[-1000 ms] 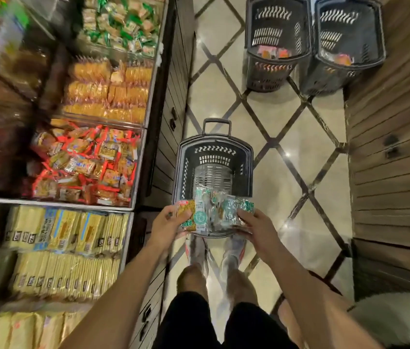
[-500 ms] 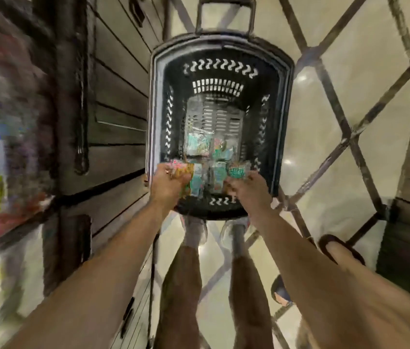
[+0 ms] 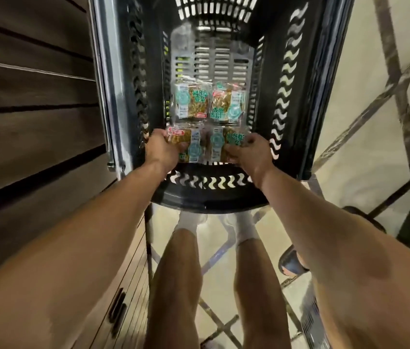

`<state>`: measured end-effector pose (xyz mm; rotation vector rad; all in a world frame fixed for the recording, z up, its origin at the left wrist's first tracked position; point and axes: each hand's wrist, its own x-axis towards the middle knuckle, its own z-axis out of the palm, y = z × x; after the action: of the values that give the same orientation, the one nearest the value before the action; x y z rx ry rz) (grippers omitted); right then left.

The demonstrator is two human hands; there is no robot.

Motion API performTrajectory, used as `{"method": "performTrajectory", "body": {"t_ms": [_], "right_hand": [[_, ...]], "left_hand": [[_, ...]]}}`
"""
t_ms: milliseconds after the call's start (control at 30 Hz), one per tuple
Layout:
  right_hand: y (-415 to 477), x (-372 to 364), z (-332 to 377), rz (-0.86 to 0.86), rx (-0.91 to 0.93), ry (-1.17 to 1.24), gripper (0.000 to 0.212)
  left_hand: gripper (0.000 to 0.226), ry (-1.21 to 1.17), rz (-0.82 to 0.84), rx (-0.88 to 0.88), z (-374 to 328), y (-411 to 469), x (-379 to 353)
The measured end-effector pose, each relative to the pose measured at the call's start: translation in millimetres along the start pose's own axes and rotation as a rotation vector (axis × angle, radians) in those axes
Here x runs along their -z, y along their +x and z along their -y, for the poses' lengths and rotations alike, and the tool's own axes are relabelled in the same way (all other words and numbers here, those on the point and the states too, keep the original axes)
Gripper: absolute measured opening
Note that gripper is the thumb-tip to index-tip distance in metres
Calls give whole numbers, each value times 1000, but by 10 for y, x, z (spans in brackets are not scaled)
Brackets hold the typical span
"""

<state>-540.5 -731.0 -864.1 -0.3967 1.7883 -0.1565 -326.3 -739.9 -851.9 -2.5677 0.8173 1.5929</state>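
— Where were the hands?
— Both were down inside the black shopping basket (image 3: pixel 284 96), at its near end. The left hand (image 3: pixel 159 149) had its fingers curled round the left edge of the near-left snack packet (image 3: pixel 188 147). The right hand (image 3: pixel 254 153) pinched the right edge of the near-right snack packet (image 3: pixel 217 144).
— And how did those packets lie?
— Side by side, low over the slotted bottom; whether they touched it, I could not tell. Just beyond them the far-left packet (image 3: pixel 192 102) and the far-right packet (image 3: pixel 229 103), the same teal-and-yellow kind, lay flat on the bottom.
— What was around the basket?
— It stood on a pale tiled floor (image 3: pixel 362 109) with a dark wood-panelled cabinet (image 3: pixel 35 122) just to its left, and the person's white socks (image 3: pixel 188 222) showed behind its near rim
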Motion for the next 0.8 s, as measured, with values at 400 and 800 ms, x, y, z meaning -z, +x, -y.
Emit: {"method": "performTrajectory", "body": {"t_ms": [400,800], "right_hand": [[37,-36,-25,-32,124,-455,38],[-579,80,328,-80,178,-435,69]], "left_hand": [[26,146,74,-63,8,31,-10],[51,290,7,-200,-382,-654,399]]}}
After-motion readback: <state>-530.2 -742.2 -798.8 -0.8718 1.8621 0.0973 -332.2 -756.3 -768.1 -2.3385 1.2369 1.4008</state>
